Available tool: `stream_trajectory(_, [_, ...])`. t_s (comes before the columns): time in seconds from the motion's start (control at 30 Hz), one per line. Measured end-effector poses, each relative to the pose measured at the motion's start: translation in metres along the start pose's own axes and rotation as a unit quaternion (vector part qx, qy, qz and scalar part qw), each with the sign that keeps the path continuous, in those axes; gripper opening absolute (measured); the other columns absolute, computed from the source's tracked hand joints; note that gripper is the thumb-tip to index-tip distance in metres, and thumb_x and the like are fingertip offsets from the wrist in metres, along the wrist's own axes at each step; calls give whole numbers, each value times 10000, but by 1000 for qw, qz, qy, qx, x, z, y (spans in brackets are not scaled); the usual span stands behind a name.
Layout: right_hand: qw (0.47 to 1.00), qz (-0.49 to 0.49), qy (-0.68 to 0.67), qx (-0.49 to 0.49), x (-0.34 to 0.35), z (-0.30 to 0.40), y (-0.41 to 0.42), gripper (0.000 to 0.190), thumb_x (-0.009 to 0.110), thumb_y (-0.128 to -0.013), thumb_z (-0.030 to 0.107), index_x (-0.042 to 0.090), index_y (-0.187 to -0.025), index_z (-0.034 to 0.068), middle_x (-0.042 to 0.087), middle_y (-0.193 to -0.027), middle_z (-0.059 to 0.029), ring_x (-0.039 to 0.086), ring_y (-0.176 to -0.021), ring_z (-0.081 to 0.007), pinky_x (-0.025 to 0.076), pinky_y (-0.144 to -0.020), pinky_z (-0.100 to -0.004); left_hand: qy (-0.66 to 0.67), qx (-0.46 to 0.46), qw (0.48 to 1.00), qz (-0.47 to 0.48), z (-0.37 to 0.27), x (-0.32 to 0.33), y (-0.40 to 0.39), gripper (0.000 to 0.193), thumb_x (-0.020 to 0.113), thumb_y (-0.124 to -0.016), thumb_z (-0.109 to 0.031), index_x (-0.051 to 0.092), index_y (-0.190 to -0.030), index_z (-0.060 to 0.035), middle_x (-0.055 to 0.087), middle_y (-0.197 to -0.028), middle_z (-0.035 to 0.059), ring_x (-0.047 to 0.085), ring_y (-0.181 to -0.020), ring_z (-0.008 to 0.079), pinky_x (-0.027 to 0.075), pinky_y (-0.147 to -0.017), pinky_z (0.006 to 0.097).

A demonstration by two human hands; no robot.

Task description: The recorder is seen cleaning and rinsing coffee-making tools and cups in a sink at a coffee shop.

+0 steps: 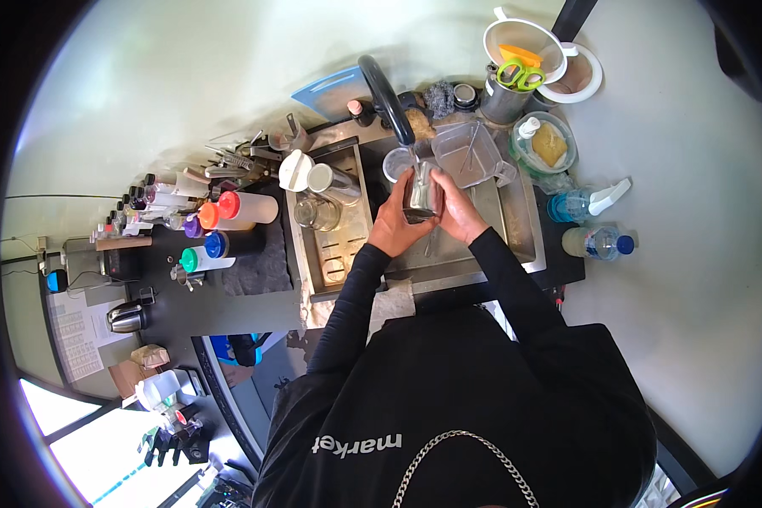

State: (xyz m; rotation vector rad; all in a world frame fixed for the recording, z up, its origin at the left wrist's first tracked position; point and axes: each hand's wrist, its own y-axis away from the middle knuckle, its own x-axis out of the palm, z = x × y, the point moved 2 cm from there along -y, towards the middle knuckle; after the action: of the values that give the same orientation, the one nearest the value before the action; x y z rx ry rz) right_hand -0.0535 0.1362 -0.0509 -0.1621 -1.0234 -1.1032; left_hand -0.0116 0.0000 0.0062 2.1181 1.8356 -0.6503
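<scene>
Both my hands grip a shiny metal cup [421, 195] under the black faucet [387, 101], and a thin stream of water appears to reach it. My left hand [396, 219] wraps the cup's left side and base. On its right side is my right hand [462, 208]. Below them lies the stainless steel sink [501, 203]. Just beyond the cup, a clear plastic cup [399, 164] stands in the basin. Beside it sits a clear square pitcher [463, 149] with a thin utensil inside.
Left of the basin, a drain tray [349, 247] holds a glass jar [317, 213] and a metal shaker [333, 181]. Squeeze bottles [251, 207] stand farther left. At right are a spray bottle [574, 204], a plastic bottle [600, 243] and a tub with a sponge [549, 145].
</scene>
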Motion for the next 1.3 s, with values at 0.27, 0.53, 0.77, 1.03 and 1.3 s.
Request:
stream_trajectory(0.27, [980, -54, 188, 21, 5, 1, -11, 571, 558, -927, 542, 408, -1238, 87, 497, -810, 19, 488, -709, -39, 407, -584, -223, -98, 32, 994, -28, 5, 8, -2, 1003, 840, -672, -287, 273, -1439, 26, 458, -1361, 270, 444, -1278, 408, 393, -1047, 429])
stream_trajectory(0.53, [972, -8, 235, -8, 8, -8, -5, 747, 469, -1000, 461, 85, -1546, 127, 516, -1066, 14, 474, -826, -42, 423, -711, -217, 9, -78, 994, -80, 36, -2, 2, 934, 818, -741, -271, 273, -1431, 43, 522, -1296, 279, 566, -1185, 326, 466, -957, 366])
stream_trajectory(0.77, [805, -119, 570, -116, 5, -2, -9, 773, 596, -920, 459, 277, -1494, 50, 633, -1068, -156, 608, -961, -195, 473, -828, -304, -118, -4, 986, -117, 28, 13, 3, 925, 784, -750, -255, 244, -1441, 38, 528, -1256, 302, 557, -1174, 373, 460, -960, 398])
stream_trajectory(1.03, [944, 2, 328, 46, 5, 34, -17, 432, 600, -930, 451, 632, -980, 23, 669, -983, -79, 659, -902, -168, 525, -722, -300, 221, -150, 955, -127, 49, -1, -4, 420, 652, -882, -332, 502, -1130, -28, 562, -918, 57, 582, -688, 107, 490, -512, 257])
stream_trajectory(1.3, [983, 83, 83, 143, 18, 28, 0, 430, 611, -918, 465, 537, -1145, 108, 641, -1099, -94, 652, -876, -161, 562, -776, -305, 252, -255, 927, -112, 38, -16, -34, 453, 461, -958, -541, 491, -830, -107, 387, -618, -47, 409, -516, 57, 362, -430, 216])
